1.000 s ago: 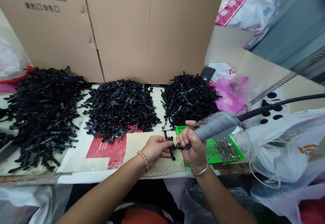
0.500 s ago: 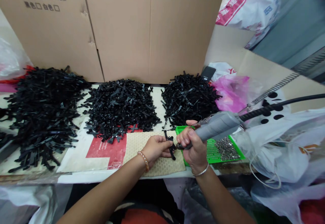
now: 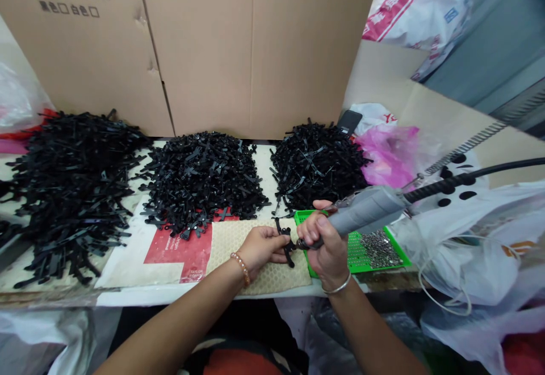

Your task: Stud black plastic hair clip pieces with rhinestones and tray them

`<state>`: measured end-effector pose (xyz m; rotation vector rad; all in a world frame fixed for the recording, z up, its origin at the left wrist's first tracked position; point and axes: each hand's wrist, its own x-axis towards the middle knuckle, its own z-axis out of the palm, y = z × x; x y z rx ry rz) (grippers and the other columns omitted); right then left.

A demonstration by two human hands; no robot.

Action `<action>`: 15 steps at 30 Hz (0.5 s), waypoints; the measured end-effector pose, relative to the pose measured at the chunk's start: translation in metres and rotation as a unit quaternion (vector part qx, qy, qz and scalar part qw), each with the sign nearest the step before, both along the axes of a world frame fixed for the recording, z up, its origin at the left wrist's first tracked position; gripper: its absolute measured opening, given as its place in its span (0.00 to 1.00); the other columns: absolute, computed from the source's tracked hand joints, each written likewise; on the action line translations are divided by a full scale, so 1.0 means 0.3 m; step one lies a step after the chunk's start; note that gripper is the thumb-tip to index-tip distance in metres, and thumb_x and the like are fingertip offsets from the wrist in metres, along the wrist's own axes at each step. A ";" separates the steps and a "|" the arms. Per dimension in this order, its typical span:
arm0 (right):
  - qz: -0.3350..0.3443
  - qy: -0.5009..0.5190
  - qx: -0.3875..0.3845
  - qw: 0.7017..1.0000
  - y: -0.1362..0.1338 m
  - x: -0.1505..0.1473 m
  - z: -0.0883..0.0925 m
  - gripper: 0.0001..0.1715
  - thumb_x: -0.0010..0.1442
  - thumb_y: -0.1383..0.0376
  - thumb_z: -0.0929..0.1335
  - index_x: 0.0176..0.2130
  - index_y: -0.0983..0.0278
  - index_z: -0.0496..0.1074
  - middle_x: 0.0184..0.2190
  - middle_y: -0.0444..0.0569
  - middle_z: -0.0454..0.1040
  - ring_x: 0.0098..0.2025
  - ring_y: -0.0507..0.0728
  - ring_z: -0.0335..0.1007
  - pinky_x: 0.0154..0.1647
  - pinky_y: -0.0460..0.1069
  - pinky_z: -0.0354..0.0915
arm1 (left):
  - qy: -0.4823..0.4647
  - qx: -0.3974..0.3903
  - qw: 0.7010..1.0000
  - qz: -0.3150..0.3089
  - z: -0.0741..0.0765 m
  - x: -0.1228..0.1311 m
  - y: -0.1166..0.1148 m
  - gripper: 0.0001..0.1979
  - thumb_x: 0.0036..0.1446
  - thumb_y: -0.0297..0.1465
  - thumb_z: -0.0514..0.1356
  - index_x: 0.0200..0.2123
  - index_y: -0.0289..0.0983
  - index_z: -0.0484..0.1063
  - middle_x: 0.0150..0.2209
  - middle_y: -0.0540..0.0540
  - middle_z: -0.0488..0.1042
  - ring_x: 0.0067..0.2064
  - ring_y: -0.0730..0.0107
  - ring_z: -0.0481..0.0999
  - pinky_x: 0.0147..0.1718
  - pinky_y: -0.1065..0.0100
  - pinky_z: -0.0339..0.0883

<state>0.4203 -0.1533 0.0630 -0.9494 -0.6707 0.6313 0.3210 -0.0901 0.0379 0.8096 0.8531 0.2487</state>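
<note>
My left hand point(image 3: 263, 248) pinches a small black plastic part point(image 3: 290, 255) with short arms, just above a beige textured mat point(image 3: 232, 233). In my right hand point(image 3: 326, 244) is a grey electric screwdriver point(image 3: 366, 211), its fingers wrapped round the front of the body. The tool's tip points left and meets the black part; the exact contact point is too small to make out. Right beside my right hand lies a green tray point(image 3: 398, 239), partly covered by hand and tool, with many small metal screws point(image 3: 380, 250) at its right side.
Black plastic pieces lie in three heaps: a left heap point(image 3: 76, 188), a middle heap point(image 3: 204, 176) and a right heap point(image 3: 319, 165). Behind them stands a large cardboard box point(image 3: 255, 51). A phone point(image 3: 349, 121), a pink bag point(image 3: 389, 156) and a coiled spring point(image 3: 472, 142) are to the right.
Almost nothing differs. Both hands keep their hold on the black part and the screwdriver; the view has shifted very slightly.
</note>
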 end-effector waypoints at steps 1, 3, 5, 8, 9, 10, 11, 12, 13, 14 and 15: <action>0.002 0.003 0.002 1.000 0.000 0.000 0.001 0.13 0.55 0.61 0.68 0.41 0.61 0.65 0.17 0.35 0.54 0.16 0.47 0.49 0.21 0.45 0.55 | 0.000 0.001 1.000 0.000 -0.002 0.000 0.000 0.12 0.49 0.25 0.66 0.21 0.32 0.65 0.22 0.47 0.73 0.23 0.74 0.74 0.24 0.72 0.72; 0.005 0.010 0.007 1.000 0.000 0.000 0.003 0.13 0.55 0.62 0.69 0.41 0.61 0.66 0.17 0.35 0.54 0.17 0.47 0.49 0.21 0.45 0.55 | -0.002 0.004 1.000 -0.001 -0.006 0.000 0.000 0.12 0.48 0.26 0.66 0.21 0.32 0.65 0.22 0.47 0.73 0.23 0.74 0.74 0.24 0.71 0.72; 0.009 0.015 0.011 1.000 -0.001 0.002 0.001 0.13 0.56 0.62 0.69 0.41 0.60 0.66 0.17 0.35 0.55 0.17 0.47 0.49 0.21 0.44 0.55 | -0.002 0.005 1.000 -0.002 -0.009 0.000 0.000 0.12 0.49 0.27 0.66 0.22 0.32 0.65 0.23 0.47 0.73 0.24 0.73 0.74 0.25 0.71 0.73; 0.015 0.017 0.019 1.000 -0.005 0.006 -0.003 0.11 0.56 0.62 0.68 0.41 0.60 0.66 0.17 0.35 0.55 0.17 0.47 0.49 0.21 0.44 0.56 | 0.000 0.007 1.000 -0.005 -0.011 -0.001 0.002 0.11 0.50 0.26 0.65 0.22 0.32 0.66 0.23 0.47 0.73 0.25 0.72 0.75 0.25 0.71 0.72; 0.016 0.016 0.019 1.000 -0.005 0.007 -0.004 0.11 0.57 0.62 0.68 0.41 0.60 0.66 0.17 0.35 0.55 0.17 0.47 0.49 0.21 0.44 0.56 | 0.002 0.007 1.000 -0.004 -0.011 -0.001 0.002 0.11 0.50 0.26 0.66 0.22 0.32 0.66 0.23 0.47 0.73 0.25 0.72 0.75 0.25 0.71 0.72; 0.016 0.014 0.019 1.000 -0.006 0.007 -0.004 0.11 0.57 0.62 0.68 0.41 0.60 0.66 0.17 0.35 0.54 0.17 0.48 0.49 0.21 0.45 0.56 | 0.003 0.007 1.000 -0.003 -0.010 -0.001 0.002 0.11 0.49 0.27 0.66 0.22 0.32 0.66 0.23 0.47 0.73 0.25 0.72 0.75 0.25 0.71 0.72; 0.015 0.010 0.017 1.000 -0.006 0.007 -0.004 0.11 0.57 0.62 0.68 0.41 0.60 0.66 0.17 0.35 0.54 0.17 0.48 0.49 0.21 0.45 0.56 | 0.004 0.006 1.000 -0.002 -0.009 -0.001 0.001 0.12 0.48 0.27 0.67 0.22 0.32 0.66 0.22 0.48 0.72 0.25 0.72 0.75 0.25 0.71 0.72; 0.013 0.006 0.015 1.000 -0.005 0.006 -0.004 0.11 0.57 0.62 0.68 0.41 0.60 0.66 0.17 0.35 0.54 0.17 0.48 0.49 0.21 0.45 0.56 | 0.004 0.005 1.000 0.000 -0.008 -0.001 0.001 0.12 0.47 0.28 0.68 0.22 0.32 0.66 0.22 0.48 0.72 0.25 0.72 0.75 0.25 0.71 0.72; 0.011 0.003 0.014 1.000 -0.004 0.006 -0.003 0.11 0.57 0.62 0.68 0.41 0.60 0.66 0.17 0.35 0.54 0.17 0.48 0.49 0.21 0.45 0.56 | 0.002 0.004 1.000 0.001 -0.006 -0.002 0.001 0.13 0.46 0.29 0.68 0.21 0.33 0.66 0.22 0.48 0.72 0.24 0.72 0.75 0.25 0.71 0.72; 0.009 0.000 0.013 1.000 -0.003 0.005 -0.003 0.11 0.57 0.62 0.68 0.41 0.60 0.66 0.17 0.35 0.54 0.17 0.48 0.49 0.21 0.45 0.56 | 0.001 0.003 1.000 0.002 -0.005 -0.002 0.000 0.14 0.45 0.29 0.69 0.21 0.33 0.65 0.22 0.48 0.72 0.24 0.72 0.75 0.25 0.71 0.72; 0.007 -0.001 0.014 1.000 -0.002 0.003 -0.003 0.11 0.57 0.62 0.68 0.41 0.60 0.66 0.17 0.35 0.54 0.17 0.48 0.49 0.21 0.45 0.56 | -0.001 0.003 1.000 0.002 -0.004 -0.002 0.000 0.15 0.45 0.30 0.69 0.21 0.33 0.65 0.22 0.48 0.72 0.24 0.72 0.74 0.25 0.71 0.72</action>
